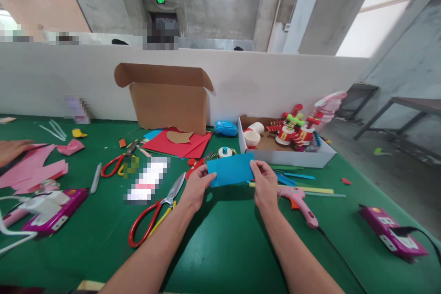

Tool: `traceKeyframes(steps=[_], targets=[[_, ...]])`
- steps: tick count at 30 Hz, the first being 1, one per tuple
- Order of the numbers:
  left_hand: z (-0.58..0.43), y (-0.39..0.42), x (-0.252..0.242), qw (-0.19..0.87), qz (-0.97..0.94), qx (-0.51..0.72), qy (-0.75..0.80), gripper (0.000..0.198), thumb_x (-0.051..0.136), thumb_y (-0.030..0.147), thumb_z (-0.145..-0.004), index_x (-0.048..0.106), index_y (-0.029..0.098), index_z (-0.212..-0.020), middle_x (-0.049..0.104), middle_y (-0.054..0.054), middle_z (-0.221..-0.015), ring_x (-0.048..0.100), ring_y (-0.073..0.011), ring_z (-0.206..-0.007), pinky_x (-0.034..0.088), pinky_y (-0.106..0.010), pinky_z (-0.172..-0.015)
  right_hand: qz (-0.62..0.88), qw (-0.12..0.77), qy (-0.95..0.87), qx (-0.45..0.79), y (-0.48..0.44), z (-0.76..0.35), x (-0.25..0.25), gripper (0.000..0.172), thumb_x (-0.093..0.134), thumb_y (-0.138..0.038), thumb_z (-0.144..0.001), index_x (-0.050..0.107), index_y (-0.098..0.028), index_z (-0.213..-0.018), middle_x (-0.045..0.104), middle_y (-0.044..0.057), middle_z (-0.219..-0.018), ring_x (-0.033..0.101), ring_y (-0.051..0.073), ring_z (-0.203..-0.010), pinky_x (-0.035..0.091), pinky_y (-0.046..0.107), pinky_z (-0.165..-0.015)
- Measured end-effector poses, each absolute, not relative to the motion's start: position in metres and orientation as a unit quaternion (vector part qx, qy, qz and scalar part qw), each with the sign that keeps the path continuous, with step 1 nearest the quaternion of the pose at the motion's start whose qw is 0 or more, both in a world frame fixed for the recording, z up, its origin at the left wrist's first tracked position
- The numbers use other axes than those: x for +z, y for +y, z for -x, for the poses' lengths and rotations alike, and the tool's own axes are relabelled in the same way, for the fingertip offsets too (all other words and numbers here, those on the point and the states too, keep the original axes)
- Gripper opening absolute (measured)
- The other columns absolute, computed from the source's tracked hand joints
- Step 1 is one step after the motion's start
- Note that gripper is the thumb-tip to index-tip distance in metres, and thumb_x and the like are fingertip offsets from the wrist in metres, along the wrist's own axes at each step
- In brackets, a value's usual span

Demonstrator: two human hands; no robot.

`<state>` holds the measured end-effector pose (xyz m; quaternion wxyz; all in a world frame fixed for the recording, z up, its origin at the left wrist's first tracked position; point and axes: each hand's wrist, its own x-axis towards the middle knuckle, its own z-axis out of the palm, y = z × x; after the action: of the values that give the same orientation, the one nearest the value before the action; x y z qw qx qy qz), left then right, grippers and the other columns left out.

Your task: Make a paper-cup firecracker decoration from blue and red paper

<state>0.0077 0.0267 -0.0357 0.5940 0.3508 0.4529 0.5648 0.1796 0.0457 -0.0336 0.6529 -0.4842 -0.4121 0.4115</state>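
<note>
A flat rectangle of blue paper point(230, 170) is held up over the table between my two hands. My left hand point(199, 187) pinches its left end, thumb in front. At the right end my right hand point(266, 184) grips the paper the same way. Scissors with red handles point(146, 224) lie open-bladed just left of my left hand. Beside my right hand lies a pink glue gun point(300, 204), its cord running toward the front. Behind the blue paper are a white roll-shaped piece point(225, 151) and some red pieces, partly hidden.
A box point(289, 158) with paper cups and red figures stands at the back right. Red sheets point(165, 144) lie before an upright cardboard box point(168, 105). Purple power strips point(392, 232) sit at both sides. Another person's hand point(14, 150) rests on pink paper point(31, 165) at far left.
</note>
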Motion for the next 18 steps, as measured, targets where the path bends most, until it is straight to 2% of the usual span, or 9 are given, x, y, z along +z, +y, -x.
traceKeyframes(steps=[2,5,8,10,15,18], targets=[[-0.006,0.026,-0.033,0.590,-0.361,0.544,0.475,0.036,0.074,0.030,-0.053,0.056,0.015,-0.081,0.062,0.003,-0.063,0.051,-0.0072,-0.051,0.037,-0.018,-0.048,0.504,0.619,-0.447,0.404,0.047,-0.185,-0.031,0.034,0.071,-0.050,-0.062,0.062,-0.018,-0.068,0.056,-0.001,-0.063,0.045,0.012,-0.060,0.039,0.026,-0.057],[0.000,0.023,-0.024,0.571,-0.385,0.514,0.512,0.045,0.069,0.025,-0.055,0.051,0.017,-0.097,0.058,0.006,-0.062,0.047,-0.0060,-0.047,0.032,-0.017,-0.043,0.536,0.552,-0.478,0.424,0.047,-0.190,-0.028,0.037,0.070,-0.053,-0.059,0.062,-0.017,-0.065,0.052,-0.003,-0.057,0.041,0.010,-0.053,0.035,0.025,-0.049],[0.008,0.021,-0.013,0.536,-0.423,0.496,0.536,0.065,0.064,0.022,-0.059,0.042,0.019,-0.120,0.056,0.007,-0.064,0.048,-0.0073,-0.047,0.036,-0.017,-0.043,0.547,0.500,-0.493,0.456,0.047,-0.191,-0.025,0.037,0.069,-0.052,-0.058,0.061,-0.017,-0.068,0.049,-0.005,-0.054,0.040,0.010,-0.050,0.033,0.023,-0.044],[0.016,0.018,-0.009,0.512,-0.459,0.475,0.549,0.071,0.062,0.021,-0.062,0.037,0.021,-0.128,0.054,0.008,-0.064,0.048,-0.0073,-0.048,0.038,-0.018,-0.044,0.537,0.468,-0.515,0.477,0.046,-0.190,-0.023,0.033,0.069,-0.049,-0.059,0.058,-0.018,-0.066,0.048,-0.006,-0.052,0.041,0.009,-0.048,0.034,0.022,-0.043],[0.036,0.006,-0.020,0.413,-0.555,0.341,0.637,0.067,0.057,0.018,-0.068,0.037,0.022,-0.132,0.045,0.010,-0.057,0.046,-0.0074,-0.045,0.039,-0.018,-0.045,0.544,0.324,-0.590,0.502,0.041,-0.186,-0.024,0.017,0.064,-0.031,-0.068,0.054,-0.018,-0.062,0.047,-0.008,-0.041,0.041,0.008,-0.038,0.031,0.019,-0.037],[0.040,-0.008,-0.027,0.304,-0.629,0.217,0.682,0.064,0.055,0.017,-0.072,0.037,0.019,-0.134,0.054,0.006,-0.063,0.054,-0.0123,-0.053,0.045,-0.024,-0.054,0.564,0.232,-0.627,0.486,0.038,-0.182,-0.029,0.013,0.059,-0.021,-0.072,0.053,-0.018,-0.061,0.048,-0.007,-0.038,0.041,0.008,-0.034,0.030,0.019,-0.036]])
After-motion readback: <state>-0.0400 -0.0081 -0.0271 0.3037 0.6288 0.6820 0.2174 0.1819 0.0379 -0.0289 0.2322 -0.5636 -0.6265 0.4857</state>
